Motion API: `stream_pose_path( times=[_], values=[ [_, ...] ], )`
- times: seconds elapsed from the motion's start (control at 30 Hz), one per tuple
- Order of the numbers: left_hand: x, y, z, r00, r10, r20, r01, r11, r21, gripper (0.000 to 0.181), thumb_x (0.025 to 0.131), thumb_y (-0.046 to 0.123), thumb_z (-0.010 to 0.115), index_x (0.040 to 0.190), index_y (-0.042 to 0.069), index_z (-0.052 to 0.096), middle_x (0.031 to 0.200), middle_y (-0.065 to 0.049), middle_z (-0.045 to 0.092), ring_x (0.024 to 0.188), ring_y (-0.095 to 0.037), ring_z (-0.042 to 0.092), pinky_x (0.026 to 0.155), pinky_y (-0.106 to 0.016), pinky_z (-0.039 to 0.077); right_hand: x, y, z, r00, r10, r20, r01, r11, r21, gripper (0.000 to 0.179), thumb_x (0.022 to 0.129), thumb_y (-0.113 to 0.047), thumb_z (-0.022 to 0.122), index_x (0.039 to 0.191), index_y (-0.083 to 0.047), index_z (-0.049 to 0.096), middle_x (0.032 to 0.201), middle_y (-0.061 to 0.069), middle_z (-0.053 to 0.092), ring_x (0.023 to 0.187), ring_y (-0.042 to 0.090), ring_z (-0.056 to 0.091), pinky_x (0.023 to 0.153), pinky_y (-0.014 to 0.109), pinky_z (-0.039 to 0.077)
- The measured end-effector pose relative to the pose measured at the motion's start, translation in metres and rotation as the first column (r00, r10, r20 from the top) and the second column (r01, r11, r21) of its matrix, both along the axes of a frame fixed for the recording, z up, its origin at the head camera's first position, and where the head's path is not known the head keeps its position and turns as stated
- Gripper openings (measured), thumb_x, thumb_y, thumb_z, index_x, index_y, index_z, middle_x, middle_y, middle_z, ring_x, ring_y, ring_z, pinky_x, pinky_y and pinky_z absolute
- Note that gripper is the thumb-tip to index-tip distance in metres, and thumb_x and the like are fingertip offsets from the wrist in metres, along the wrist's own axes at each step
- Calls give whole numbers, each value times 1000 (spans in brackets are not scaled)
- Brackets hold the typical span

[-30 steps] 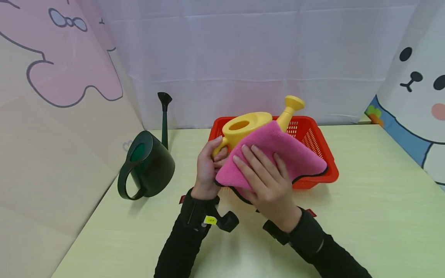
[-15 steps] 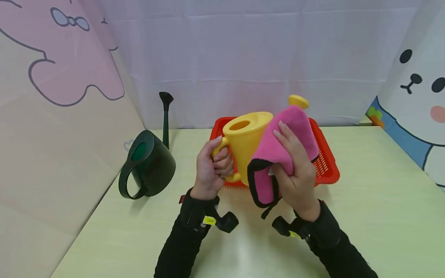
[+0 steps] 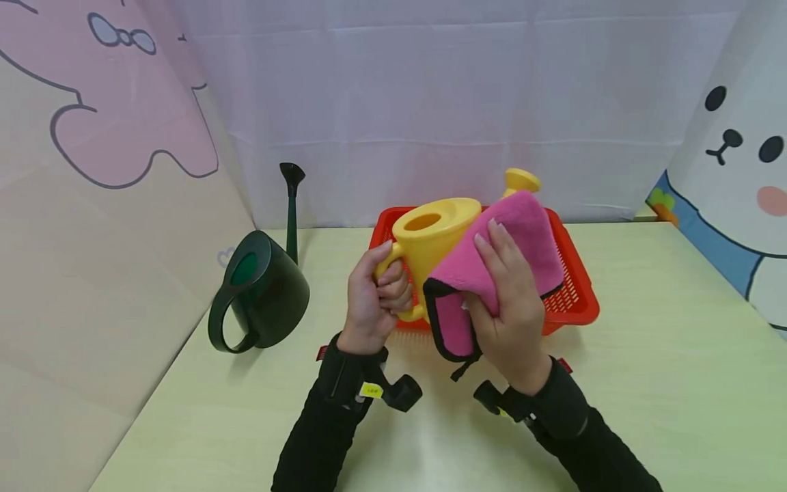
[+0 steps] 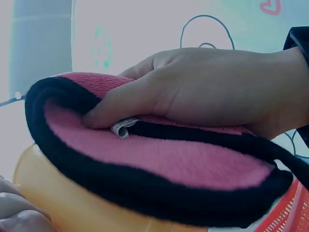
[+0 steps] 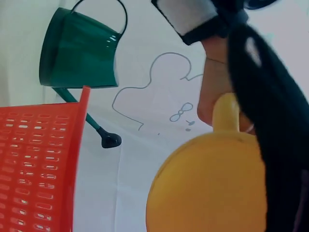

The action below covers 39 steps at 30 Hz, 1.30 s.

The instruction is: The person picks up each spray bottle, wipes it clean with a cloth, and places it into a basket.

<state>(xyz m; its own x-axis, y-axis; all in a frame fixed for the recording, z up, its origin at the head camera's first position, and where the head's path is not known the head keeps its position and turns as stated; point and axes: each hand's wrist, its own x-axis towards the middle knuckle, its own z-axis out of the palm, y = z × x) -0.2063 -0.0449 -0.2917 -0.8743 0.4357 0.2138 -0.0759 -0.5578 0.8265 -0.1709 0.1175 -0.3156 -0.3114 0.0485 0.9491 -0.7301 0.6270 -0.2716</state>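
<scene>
My left hand (image 3: 376, 301) grips the handle of a yellow watering can (image 3: 418, 249), its fingers curled round it. The can is held up in front of a red basket, and its round yellow base (image 5: 207, 183) shows in the right wrist view. My right hand (image 3: 513, 307) holds a pink cloth (image 3: 455, 270) with black edging against the can's spout side. The cloth hides most of the spout; only the spout head (image 3: 521, 180) shows above it. In the left wrist view, the right thumb pinches the folded cloth (image 4: 159, 150) and a small white tag sticks out beside it.
Behind the can, a red perforated basket (image 3: 574, 301) stands on the pale table (image 3: 645, 383). To the left stands a dark green watering can (image 3: 277, 301), spout toward the back. A white cloth backdrop (image 3: 393, 102) hangs at the table's far edge.
My right hand has swept the cloth from the can's front up and right toward the spout, then slightly back left, the cloth folding over. My left hand and the yellow can have barely moved.
</scene>
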Motion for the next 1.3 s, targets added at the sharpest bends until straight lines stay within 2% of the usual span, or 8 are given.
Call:
stream_pose_path(
  times=[0.17, 0.37, 0.5, 0.67, 0.83, 1.03, 1.17, 1.3],
  values=[
    [1, 1, 0, 999, 49, 15, -49, 999, -4, 47, 96, 27, 25, 50, 22, 31, 41, 13, 30, 34, -3, 24, 41, -24, 7, 3, -10, -6, 987, -103, -125, 120, 983, 139, 42, 91, -32, 54, 122, -5, 57, 127, 16, 55, 128, 26, 45, 109, 37, 31],
    [1, 1, 1, 998, 36, 54, -39, 997, 62, 44, 96, 25, 26, 52, 21, 33, 44, 13, 31, 36, 0, 25, 38, -16, 14, 6, -22, -9, 945, -164, -284, 250, 921, 298, 37, 91, -31, 53, 113, -2, 61, 115, 18, 62, 120, 29, 50, 111, 42, 27],
    [3, 0, 2, 995, 14, 99, -22, 997, 72, 44, 96, 26, 26, 53, 20, 34, 46, 13, 32, 35, 4, 32, 37, -13, 20, 8, -27, -11, 937, -149, -315, 267, 888, 375, 35, 92, -30, 52, 113, -4, 62, 113, 15, 64, 113, 28, 52, 113, 43, 23],
    [3, 0, 2, 996, 4, 92, -11, 997, 78, 45, 96, 26, 25, 52, 20, 35, 46, 13, 32, 35, 3, 31, 37, -13, 20, 7, -23, -10, 946, -127, -297, 242, 889, 390, 37, 92, -32, 52, 113, -4, 62, 114, 15, 64, 113, 29, 52, 112, 42, 24],
    [2, 1, 1, 999, 9, 41, -12, 998, 68, 46, 96, 25, 24, 51, 20, 32, 43, 13, 31, 37, -3, 19, 38, -17, 12, 5, -16, -7, 965, -99, -242, 176, 930, 322, 39, 91, -33, 53, 112, -2, 61, 115, 17, 62, 120, 28, 49, 111, 40, 26],
    [1, 0, 1, 1000, 27, -3, -27, 1000, 10, 48, 97, 25, 23, 49, 21, 31, 40, 12, 30, 33, -4, 24, 42, -25, 7, 0, -6, -3, 991, 20, -134, -4, 993, 115, 43, 90, -35, 55, 115, -1, 60, 125, 13, 57, 127, 23, 46, 109, 36, 32],
    [1, -2, 2, 1000, -11, 1, 11, 1000, 18, 48, 96, 26, 21, 49, 20, 31, 41, 10, 28, 34, -6, 22, 42, -26, 7, -4, 3, 2, 994, 102, -38, -103, 994, -30, 48, 91, -37, 53, 118, 2, 57, 128, 13, 55, 125, 23, 47, 106, 32, 36],
    [2, -3, 3, 1000, -23, 1, 23, 999, 28, 48, 97, 25, 20, 50, 20, 30, 41, 9, 26, 34, -8, 20, 42, -26, 7, -6, 8, 6, 982, 186, 35, -179, 973, -142, 43, 91, -26, 52, 121, 5, 53, 128, 14, 55, 120, 22, 49, 102, 28, 40]
  ],
)
